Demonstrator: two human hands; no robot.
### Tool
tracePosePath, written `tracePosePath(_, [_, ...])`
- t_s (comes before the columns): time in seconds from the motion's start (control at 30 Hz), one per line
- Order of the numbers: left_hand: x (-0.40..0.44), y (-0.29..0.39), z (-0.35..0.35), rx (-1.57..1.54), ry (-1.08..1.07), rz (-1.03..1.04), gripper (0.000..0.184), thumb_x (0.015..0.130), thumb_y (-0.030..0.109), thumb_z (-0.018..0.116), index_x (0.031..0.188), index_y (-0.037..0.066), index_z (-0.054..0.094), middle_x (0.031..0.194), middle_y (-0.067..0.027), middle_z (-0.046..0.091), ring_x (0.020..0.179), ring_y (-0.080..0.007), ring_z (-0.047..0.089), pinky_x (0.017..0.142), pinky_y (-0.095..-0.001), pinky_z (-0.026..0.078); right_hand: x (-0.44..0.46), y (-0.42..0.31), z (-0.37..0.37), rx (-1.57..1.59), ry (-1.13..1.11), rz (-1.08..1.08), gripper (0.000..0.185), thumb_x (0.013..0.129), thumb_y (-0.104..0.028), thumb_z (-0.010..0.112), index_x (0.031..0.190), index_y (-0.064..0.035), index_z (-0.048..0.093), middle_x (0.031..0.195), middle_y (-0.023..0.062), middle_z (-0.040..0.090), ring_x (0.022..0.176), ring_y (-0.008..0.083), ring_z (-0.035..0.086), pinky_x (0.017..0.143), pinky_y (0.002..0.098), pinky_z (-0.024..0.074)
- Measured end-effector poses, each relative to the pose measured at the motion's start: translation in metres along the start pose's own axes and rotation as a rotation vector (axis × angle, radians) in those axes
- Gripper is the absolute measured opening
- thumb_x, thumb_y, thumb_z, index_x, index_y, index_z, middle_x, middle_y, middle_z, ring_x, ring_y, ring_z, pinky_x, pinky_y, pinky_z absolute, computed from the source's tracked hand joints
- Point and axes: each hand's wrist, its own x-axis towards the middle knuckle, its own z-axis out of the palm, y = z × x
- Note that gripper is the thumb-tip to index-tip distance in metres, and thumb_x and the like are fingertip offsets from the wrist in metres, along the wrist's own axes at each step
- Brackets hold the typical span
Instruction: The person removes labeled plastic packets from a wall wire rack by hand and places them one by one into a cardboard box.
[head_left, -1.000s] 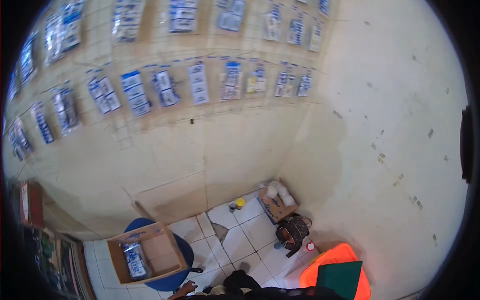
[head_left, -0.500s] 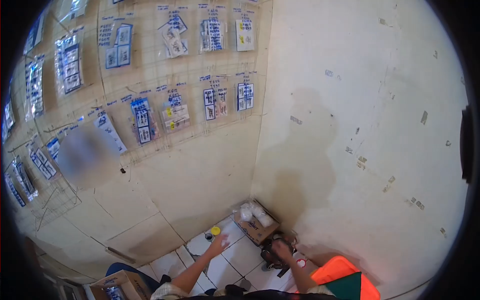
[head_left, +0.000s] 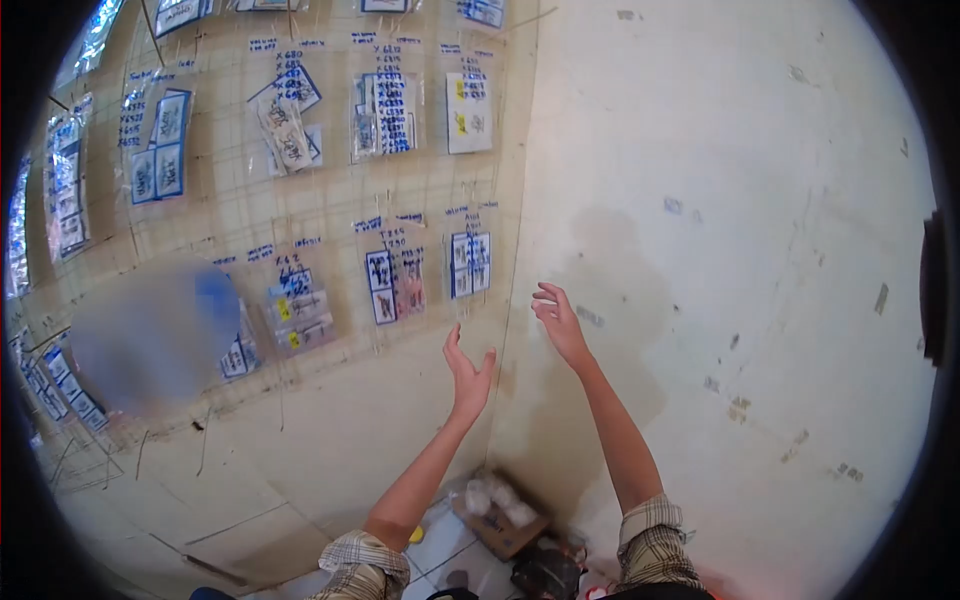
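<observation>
My left hand (head_left: 468,378) is raised in front of the wall, thumb and fingers spread, holding nothing. Just above it hangs a clear plastic packet (head_left: 470,265) with blue-framed labels and handwriting in blue. Another such packet (head_left: 396,288), with reddish contents, is up and to the left of that hand. My right hand (head_left: 560,325) is lifted near the wall corner, its fingers loosely curved and apart, with nothing visible in it. Neither hand appears to touch a packet.
A wire grid (head_left: 225,215) on the left wall carries several labelled packets. Below, a cardboard box (head_left: 505,530) holds clear plastic bags. Beside it sits a dark object (head_left: 547,570), and a yellow lid (head_left: 416,535) lies on the floor tiles. A bare wall (head_left: 770,300) rises at right.
Both my hands have risen from near the floor to the height of the lower packets. The view has tilted upward and shifted, so the box and floor sit lower.
</observation>
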Motion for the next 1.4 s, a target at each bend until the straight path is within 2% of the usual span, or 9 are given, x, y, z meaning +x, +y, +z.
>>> tracePosePath(0.37, [0.090,-0.059,0.042,0.163,0.282,0.061,0.068,0.067,0.006,0.058,0.123,-0.001,0.019,0.123,-0.0210,0.024,0.115,-0.0333,0.021,0.096,-0.0422,0.014,0.152,0.090,0.064,0.084,0.039,0.093,0.057,0.082,-0.034,0.048,0.123,0.0001,0.024,0.100,0.0151,0.050,0.096,0.0200,0.048,0.082,0.0286,0.0372])
tracePosePath(0.5, [0.099,-0.068,0.047,0.076,0.345,-0.016,0.065,0.070,0.007,0.056,0.123,0.001,0.020,0.117,-0.0180,0.034,0.111,-0.0293,0.030,0.094,-0.0410,0.017,0.164,0.076,0.067,0.139,0.142,0.020,0.037,0.083,-0.029,0.048,0.107,-0.0011,0.042,0.080,0.0074,0.053,0.073,0.0122,0.050,0.065,0.0244,0.0404])
tracePosePath(0.57, [0.103,-0.057,0.041,-0.111,0.263,-0.088,0.056,0.077,0.007,0.051,0.123,0.003,0.020,0.109,-0.0147,0.039,0.097,-0.0219,0.042,0.087,-0.0341,0.031,0.165,0.066,0.064,0.126,0.180,0.060,0.029,0.084,-0.026,0.048,0.098,-0.0015,0.048,0.074,0.0045,0.053,0.065,0.0091,0.049,0.059,0.0228,0.0400])
tracePosePath(0.67, [0.107,-0.036,0.034,-0.261,0.139,-0.096,0.048,0.081,0.008,0.047,0.123,0.004,0.023,0.101,-0.0103,0.044,0.089,-0.0157,0.045,0.080,-0.0288,0.036,0.156,0.043,0.052,0.312,0.160,0.048,0.018,0.084,-0.019,0.048,0.084,-0.0020,0.053,0.065,-0.0008,0.049,0.055,0.0036,0.046,0.048,0.0174,0.0375])
tracePosePath(1.0, [0.113,0.049,0.039,-0.425,-0.032,-0.121,0.042,0.082,0.004,0.043,0.122,0.005,0.029,0.101,-0.0070,0.043,0.091,-0.0115,0.043,0.080,-0.0241,0.035,0.106,-0.026,0.001,0.493,0.055,0.109,0.017,0.084,-0.019,0.047,0.078,-0.0032,0.050,0.066,0.0003,0.051,0.055,0.0032,0.047,0.049,0.0171,0.0390])
tracePosePath(1.1, [0.108,0.062,0.041,-0.427,-0.020,-0.035,0.043,0.081,0.005,0.045,0.121,0.007,0.031,0.096,-0.0078,0.047,0.081,-0.0110,0.047,0.068,-0.0227,0.038,0.095,-0.039,-0.006,0.491,0.067,0.102,0.017,0.085,-0.018,0.047,0.078,-0.0034,0.050,0.065,0.0000,0.051,0.055,0.0028,0.048,0.049,0.0167,0.0394])
tracePosePath(1.2, [0.102,0.077,0.044,-0.489,-0.082,-0.042,0.043,0.081,0.000,0.040,0.122,0.005,0.028,0.108,-0.0095,0.042,0.099,-0.0137,0.041,0.087,-0.0251,0.031,0.086,-0.046,-0.015,0.500,0.051,0.108,0.016,0.085,-0.017,0.046,0.079,-0.0033,0.050,0.065,0.0002,0.051,0.055,0.0031,0.048,0.050,0.0169,0.0399])
tracePosePath(1.27, [0.098,0.082,0.046,-0.447,-0.057,0.049,0.044,0.081,0.002,0.043,0.122,0.008,0.029,0.097,-0.0095,0.047,0.085,-0.0124,0.045,0.074,-0.0240,0.037,0.082,-0.049,-0.020,0.499,0.055,0.117,0.015,0.084,-0.018,0.047,0.080,-0.0035,0.050,0.066,-0.0001,0.050,0.057,0.0036,0.048,0.051,0.0169,0.0402])
tracePosePath(1.4, [0.087,0.096,0.046,-0.433,-0.068,0.048,0.045,0.081,0.002,0.043,0.122,0.008,0.028,0.098,-0.0096,0.046,0.087,-0.0126,0.045,0.075,-0.0243,0.037,0.069,-0.060,-0.028,0.520,0.053,0.123,0.015,0.084,-0.018,0.047,0.080,-0.0040,0.050,0.068,-0.0002,0.050,0.059,0.0038,0.049,0.053,0.0167,0.0407])
